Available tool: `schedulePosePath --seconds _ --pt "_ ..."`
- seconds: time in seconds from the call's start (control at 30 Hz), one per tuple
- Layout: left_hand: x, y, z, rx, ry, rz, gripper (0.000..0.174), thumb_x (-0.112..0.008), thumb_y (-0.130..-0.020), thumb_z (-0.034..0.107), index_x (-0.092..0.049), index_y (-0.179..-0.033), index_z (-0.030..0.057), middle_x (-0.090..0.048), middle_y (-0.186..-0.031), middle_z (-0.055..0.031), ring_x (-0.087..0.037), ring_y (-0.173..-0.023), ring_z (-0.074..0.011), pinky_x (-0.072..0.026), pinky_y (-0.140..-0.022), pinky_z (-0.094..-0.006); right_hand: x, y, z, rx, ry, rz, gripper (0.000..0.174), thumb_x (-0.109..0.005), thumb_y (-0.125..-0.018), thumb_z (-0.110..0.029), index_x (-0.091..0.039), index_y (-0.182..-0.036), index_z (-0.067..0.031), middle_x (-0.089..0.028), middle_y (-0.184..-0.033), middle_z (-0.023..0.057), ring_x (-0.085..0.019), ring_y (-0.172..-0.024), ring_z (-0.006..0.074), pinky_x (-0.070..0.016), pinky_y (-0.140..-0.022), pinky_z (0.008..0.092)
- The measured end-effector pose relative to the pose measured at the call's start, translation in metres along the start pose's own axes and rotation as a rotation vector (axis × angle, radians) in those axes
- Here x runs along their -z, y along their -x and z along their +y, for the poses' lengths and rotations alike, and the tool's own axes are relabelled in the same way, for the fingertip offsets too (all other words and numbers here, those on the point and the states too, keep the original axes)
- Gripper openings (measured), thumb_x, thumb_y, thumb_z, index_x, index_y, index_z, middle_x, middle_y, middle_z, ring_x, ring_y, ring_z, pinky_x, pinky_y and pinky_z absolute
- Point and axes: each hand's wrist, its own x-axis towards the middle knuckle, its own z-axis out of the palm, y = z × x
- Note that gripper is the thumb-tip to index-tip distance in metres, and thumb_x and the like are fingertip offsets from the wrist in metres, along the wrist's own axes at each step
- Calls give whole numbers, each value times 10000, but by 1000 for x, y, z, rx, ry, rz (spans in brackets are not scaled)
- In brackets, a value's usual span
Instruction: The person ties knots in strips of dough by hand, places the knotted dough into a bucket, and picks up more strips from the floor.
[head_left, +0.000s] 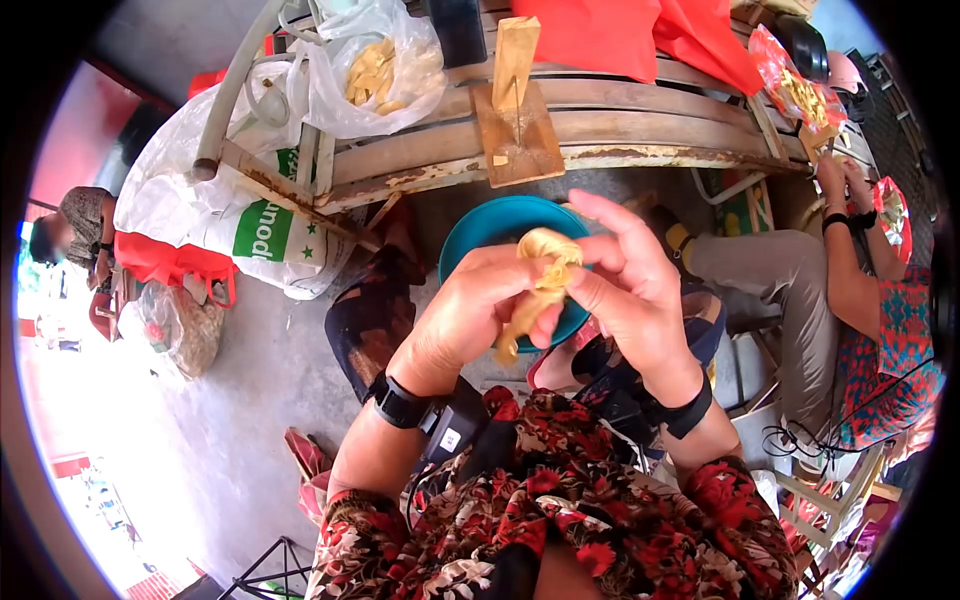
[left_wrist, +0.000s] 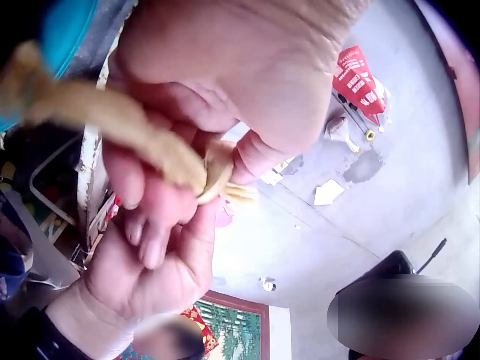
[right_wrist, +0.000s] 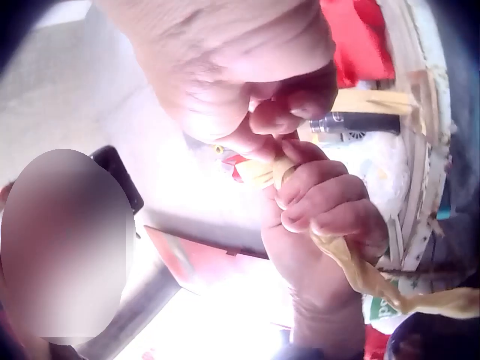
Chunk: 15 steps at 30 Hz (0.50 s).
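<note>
Over a teal basin (head_left: pixel 470 235), both hands work on a soft yellow strip (head_left: pixel 548 246) that is looped and twisted upon itself. My left hand (head_left: pixel 462 305) pinches it between thumb and fingers. From the other side, the thumb and fingers of my right hand (head_left: pixel 640 300) grip the same loop, with some fingers spread upward. One long tail of the strip (left_wrist: pixel 124 124) hangs out past the fingers in the left wrist view. Short folded ends poke out at the far side. In the right wrist view the tail (right_wrist: pixel 349 259) trails from the curled left fingers.
A slatted bench (head_left: pixel 620 125) stands ahead, bearing a wooden base with an upright post (head_left: pixel 515 75) and a plastic bag of yellow pieces (head_left: pixel 375 75). Red bags (head_left: pixel 600 35) lie on it too. White sacks (head_left: pixel 190 180) stand at left. Another person (head_left: pixel 860 310) sits at right.
</note>
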Motion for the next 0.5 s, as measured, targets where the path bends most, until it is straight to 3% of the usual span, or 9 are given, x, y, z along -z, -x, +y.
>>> schedulePosePath --seconds 0.07,0.13,0.2,0.23,0.27,0.33,0.37,0.47,0.5 --pt "-8 0 8 26 -100 125 315 -484 -900 293 -584 -927 -5 -552 -654 -35 -542 -556 -112 -425 -509 -228 7 -1 17 184 411 166 356 -554 -896 -130 -459 -1224 -30 -595 -823 31 -475 -556 27 -336 -459 155" --pt "-17 0 19 66 -251 253 301 -500 -902 286 -585 -934 -1 -545 -651 -20 -531 -558 -97 -417 -503 -218 11 1 -4 -57 221 115 216 -538 -917 -268 -546 -926 -53 -539 -703 -9 -423 -535 9 -333 -473 168" --pt "-22 1 23 28 -323 216 318 -562 -885 313 -589 -973 9 -549 -699 6 -507 -593 -67 -406 -517 -201 8 1 -6 -183 285 -27 255 -546 -921 -258 -540 -789 -40 -501 -661 -50 -413 -588 14 -337 -489 195" --pt "-24 3 25 9 -335 183 320 -584 -875 312 -590 -985 12 -554 -718 10 -500 -605 -59 -407 -527 -197 6 -1 -2 -142 311 0 300 -535 -926 -275 -532 -742 -38 -457 -584 -54 -405 -572 17 -326 -482 197" --pt "-22 6 27 -11 -348 152 324 -606 -865 311 -591 -997 15 -558 -736 14 -494 -616 -50 -407 -537 -194 4 0 -1 -173 155 72 272 -519 -933 -252 -537 -766 -39 -455 -575 -39 -392 -516 18 -309 -449 188" --pt "-6 17 22 -200 -263 149 242 -667 -829 168 -601 -995 6 -603 -823 10 -512 -706 -35 -423 -635 -189 19 7 -9 -249 -137 134 238 -508 -935 -223 -540 -782 -44 -475 -580 -22 -374 -451 22 -301 -411 185" --pt "4 20 27 -161 -330 202 199 -662 -829 143 -613 -960 2 -606 -811 7 -521 -717 -39 -426 -640 -189 24 9 -6 -224 -137 96 229 -486 -943 -206 -540 -793 -42 -489 -585 -8 -352 -409 24 -291 -385 182" --pt "9 21 31 -174 -479 328 105 -667 -817 88 -640 -862 -2 -610 -763 7 -529 -710 -45 -432 -643 -184 27 7 -1 -244 33 -55 315 -448 -962 -278 -564 -824 -19 -542 -634 10 -456 -466 39 -357 -426 173" --pt "8 21 31 -198 -460 342 104 -670 -813 84 -640 -861 -3 -610 -763 7 -530 -707 -45 -432 -642 -183 33 3 5 -177 48 -94 378 -437 -957 -348 -597 -906 -9 -601 -712 36 -550 -560 78 -429 -511 204"
